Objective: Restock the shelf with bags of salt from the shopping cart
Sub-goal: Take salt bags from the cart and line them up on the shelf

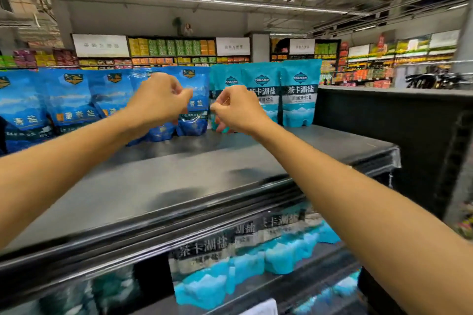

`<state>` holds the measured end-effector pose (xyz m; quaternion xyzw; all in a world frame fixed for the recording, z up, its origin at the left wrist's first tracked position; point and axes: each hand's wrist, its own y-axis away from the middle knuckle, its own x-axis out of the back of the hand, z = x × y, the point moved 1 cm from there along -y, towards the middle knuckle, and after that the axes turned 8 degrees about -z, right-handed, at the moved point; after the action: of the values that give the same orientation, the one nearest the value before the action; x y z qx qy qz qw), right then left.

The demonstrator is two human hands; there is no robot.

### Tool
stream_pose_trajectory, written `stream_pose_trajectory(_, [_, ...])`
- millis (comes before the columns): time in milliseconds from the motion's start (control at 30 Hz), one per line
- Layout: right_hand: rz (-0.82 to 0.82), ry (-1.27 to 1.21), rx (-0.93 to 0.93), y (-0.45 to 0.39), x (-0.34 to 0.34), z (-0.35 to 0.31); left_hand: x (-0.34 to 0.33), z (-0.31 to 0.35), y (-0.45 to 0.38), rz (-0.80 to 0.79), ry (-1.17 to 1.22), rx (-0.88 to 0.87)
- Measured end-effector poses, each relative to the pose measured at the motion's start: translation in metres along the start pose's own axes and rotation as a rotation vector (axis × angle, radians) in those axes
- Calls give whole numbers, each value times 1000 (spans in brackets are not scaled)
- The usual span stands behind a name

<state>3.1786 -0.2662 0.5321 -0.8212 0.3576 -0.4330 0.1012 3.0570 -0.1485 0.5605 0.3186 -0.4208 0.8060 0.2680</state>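
Turquoise salt bags (299,92) with dark label bands stand upright at the back of the black shelf (204,174). Both hands, left hand (158,100) and right hand (238,110), hover with loosely curled fingers; whether the right pinches a bag, I cannot tell.

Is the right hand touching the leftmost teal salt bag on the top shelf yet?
Touching. The head view shows the right hand with its fingers curled around the left edge of the leftmost teal salt bag.
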Motion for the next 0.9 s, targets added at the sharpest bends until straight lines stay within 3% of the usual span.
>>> stream_pose_trajectory(100, [109,-191,92,82,48,10,-16,73,40,-7,297,-121])
stream_pose_trajectory(233, [187,-277,100,210,108,52,-65,159,103,-177,567,-270])
stream_pose_trajectory(333, [299,-274,-46,308,140,95,-136,211,155,-396,758,-348])
stream_pose_trajectory(467, [529,-244,-341,430,158,166,-259,259,232,-780,894,-297])
stream_pose_trajectory(567, [670,-266,-621,523,155,226,-357,283,293,-1051,838,-244])
stream_pose_trajectory(733, [854,-235,-1094,675,127,319,-505,301,399,-1437,528,-144])
stream_pose_trajectory(833, [863,-254,-1355,760,91,375,-581,303,461,-1561,309,-129])
stream_pose_trajectory(900, [791,-236,-1519,807,63,402,-623,298,499,-1615,103,-222])
